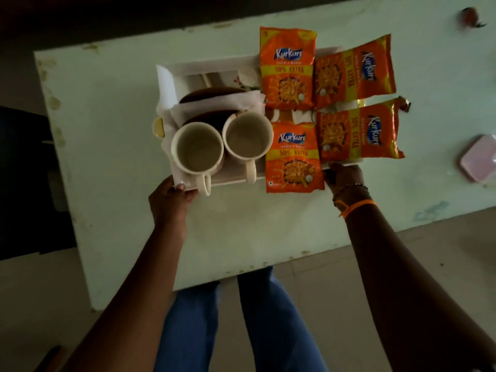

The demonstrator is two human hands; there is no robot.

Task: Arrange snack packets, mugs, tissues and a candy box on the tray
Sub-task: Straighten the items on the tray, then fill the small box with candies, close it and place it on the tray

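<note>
A white tray (171, 76) lies on the pale table (112, 135). Two cream mugs stand on its left half, one (198, 153) beside the other (248, 136), handles toward me. Behind them lie white tissues (220, 102) around a dark round shape. Several orange snack packets cover the right half; the nearest (294, 158) overhangs the front rim. My left hand (171, 200) grips the tray's front left corner. My right hand (345, 177) holds the front right edge under a packet (358, 131). I cannot make out a candy box.
A pink square container (479, 158) sits at the table's right edge. A small dark red object (469, 17) lies at the far right corner. A brown wrapper tip (404, 103) pokes out beyond the packets. My legs stand at the table's near edge.
</note>
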